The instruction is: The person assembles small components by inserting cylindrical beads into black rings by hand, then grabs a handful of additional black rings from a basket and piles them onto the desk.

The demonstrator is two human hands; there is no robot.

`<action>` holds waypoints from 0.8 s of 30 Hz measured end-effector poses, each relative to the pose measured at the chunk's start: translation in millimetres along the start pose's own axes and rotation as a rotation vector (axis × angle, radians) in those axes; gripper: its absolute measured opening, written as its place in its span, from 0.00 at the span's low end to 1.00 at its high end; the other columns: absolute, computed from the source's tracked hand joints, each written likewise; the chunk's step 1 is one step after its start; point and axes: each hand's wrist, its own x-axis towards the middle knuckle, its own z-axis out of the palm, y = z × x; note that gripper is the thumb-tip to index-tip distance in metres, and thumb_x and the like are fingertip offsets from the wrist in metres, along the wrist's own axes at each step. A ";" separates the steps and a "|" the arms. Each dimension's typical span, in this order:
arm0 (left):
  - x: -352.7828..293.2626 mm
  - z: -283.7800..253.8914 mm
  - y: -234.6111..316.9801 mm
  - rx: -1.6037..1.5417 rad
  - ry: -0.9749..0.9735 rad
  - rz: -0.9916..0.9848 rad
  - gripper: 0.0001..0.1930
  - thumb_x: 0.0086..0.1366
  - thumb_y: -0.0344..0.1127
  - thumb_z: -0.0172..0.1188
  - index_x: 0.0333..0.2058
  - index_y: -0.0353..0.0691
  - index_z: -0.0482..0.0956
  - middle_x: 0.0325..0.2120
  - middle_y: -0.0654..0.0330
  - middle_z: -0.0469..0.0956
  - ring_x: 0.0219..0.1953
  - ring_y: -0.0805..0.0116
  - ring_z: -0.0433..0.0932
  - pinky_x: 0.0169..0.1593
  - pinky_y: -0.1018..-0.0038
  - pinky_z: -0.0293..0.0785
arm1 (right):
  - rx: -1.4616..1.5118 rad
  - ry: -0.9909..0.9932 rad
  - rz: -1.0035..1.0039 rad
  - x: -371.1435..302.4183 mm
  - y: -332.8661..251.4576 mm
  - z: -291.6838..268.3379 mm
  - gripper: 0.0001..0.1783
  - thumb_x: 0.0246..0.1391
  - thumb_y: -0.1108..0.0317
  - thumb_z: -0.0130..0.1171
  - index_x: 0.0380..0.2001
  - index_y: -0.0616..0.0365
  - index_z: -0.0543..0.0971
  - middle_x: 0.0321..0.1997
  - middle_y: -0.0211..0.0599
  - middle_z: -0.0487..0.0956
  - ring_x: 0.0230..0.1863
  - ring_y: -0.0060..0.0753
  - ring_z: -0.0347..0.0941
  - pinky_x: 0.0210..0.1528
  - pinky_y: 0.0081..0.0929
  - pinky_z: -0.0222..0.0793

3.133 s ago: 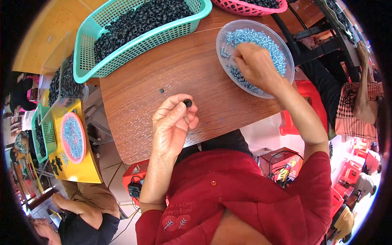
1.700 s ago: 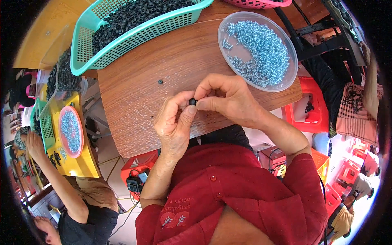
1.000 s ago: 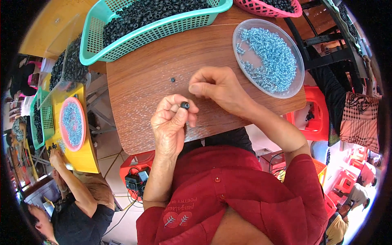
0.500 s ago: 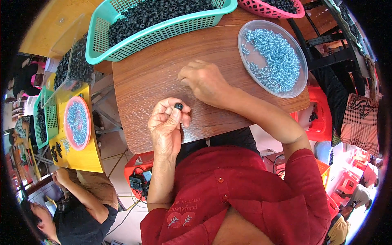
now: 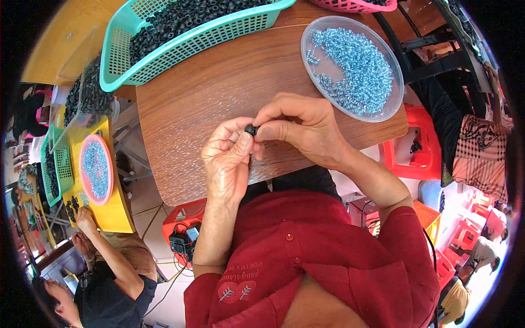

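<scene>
Pinched between the thumb and fingers of my left hand (image 5: 227, 156) is a small black hollow plastic piece (image 5: 251, 130), held over the front part of the wooden table. My right hand (image 5: 303, 128) has its thumb and fingertips pressed together at the open end of that piece. Whatever those fingertips hold is too small or hidden to make out. At the far right, a round clear tray (image 5: 322, 70) carries many small light-blue metal springs (image 5: 363, 71). A turquoise basket (image 5: 186, 53) full of similar black pieces (image 5: 180, 22) stands at the far left.
The brown table (image 5: 186, 109) has rounded corners. A pink basket (image 5: 355, 4) is at its far edge. Left of me a co-worker (image 5: 115, 273) works at a yellow table (image 5: 117, 210) with a pink tray (image 5: 111, 180) of springs. A red stool (image 5: 418, 164) stands right.
My right hand has come back from the tabletop to meet the black piece in my left hand. The head view has shifted slightly. The co-worker's hand has moved to the yellow table.
</scene>
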 end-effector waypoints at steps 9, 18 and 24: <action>-0.8 4.4 -5.9 -0.176 -0.046 -0.122 0.12 0.60 0.28 0.58 0.42 0.31 0.72 0.29 0.55 0.77 0.26 0.71 0.74 0.29 0.75 0.70 | 0.017 0.165 0.028 -10.5 3.4 5.8 0.05 0.47 0.78 0.59 0.30 0.65 0.78 0.29 0.35 0.75 0.29 0.23 0.74 0.30 0.19 0.69; -5.4 15.0 -9.7 -0.160 0.007 -0.108 0.11 0.61 0.29 0.58 0.42 0.31 0.73 0.28 0.59 0.76 0.26 0.71 0.73 0.30 0.75 0.69 | -0.408 0.196 -0.301 -14.9 11.7 1.2 0.07 0.41 0.79 0.62 0.28 0.61 0.78 0.27 0.36 0.75 0.30 0.31 0.73 0.31 0.25 0.68; -6.0 16.3 -10.2 -0.070 0.029 -0.056 0.11 0.61 0.27 0.57 0.42 0.30 0.74 0.29 0.58 0.77 0.26 0.71 0.73 0.30 0.77 0.70 | -0.546 0.177 -0.400 -15.4 11.2 0.9 0.08 0.40 0.79 0.62 0.28 0.61 0.78 0.27 0.37 0.76 0.30 0.34 0.73 0.32 0.27 0.68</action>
